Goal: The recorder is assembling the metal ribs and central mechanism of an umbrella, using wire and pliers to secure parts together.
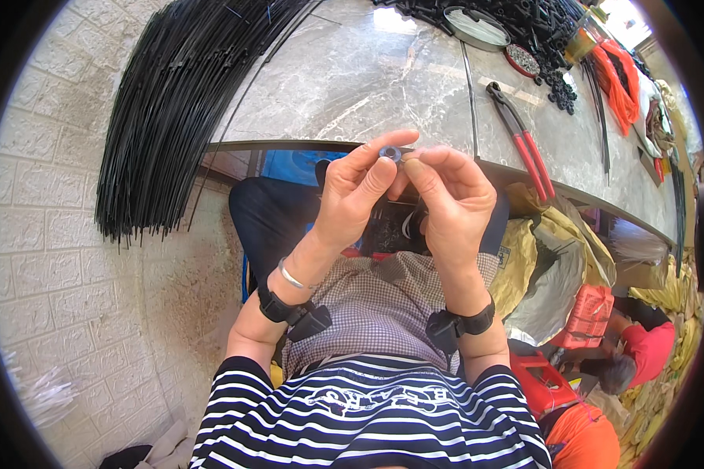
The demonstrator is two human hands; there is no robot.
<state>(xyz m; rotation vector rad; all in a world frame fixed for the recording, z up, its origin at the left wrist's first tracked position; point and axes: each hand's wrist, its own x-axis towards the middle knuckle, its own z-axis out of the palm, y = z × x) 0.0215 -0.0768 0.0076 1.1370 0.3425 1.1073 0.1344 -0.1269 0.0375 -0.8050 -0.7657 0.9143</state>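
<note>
Both my hands are raised together just off the near edge of the table. My left hand (pixel 360 187) pinches a small round bluish ring-shaped piece (pixel 390 153) with a dark centre between thumb and forefinger. Close against it, my right hand (pixel 450 191) has its thumb and forefinger pressed together; what they hold, if anything, is too small to make out. On the table to the right lie pliers (pixel 520 141) with long red handles and dark jaws, apart from my hands.
A thick bundle of thin black rods (pixel 180 102) hangs over the table's left edge. On the grey marbled table (pixel 352 78), black parts (pixel 524 23), a round dish (pixel 477 30) and a red-rimmed dish (pixel 522 60) stand at the back right. An open yellow sack (pixel 551 266) and another person (pixel 645 352) are at right.
</note>
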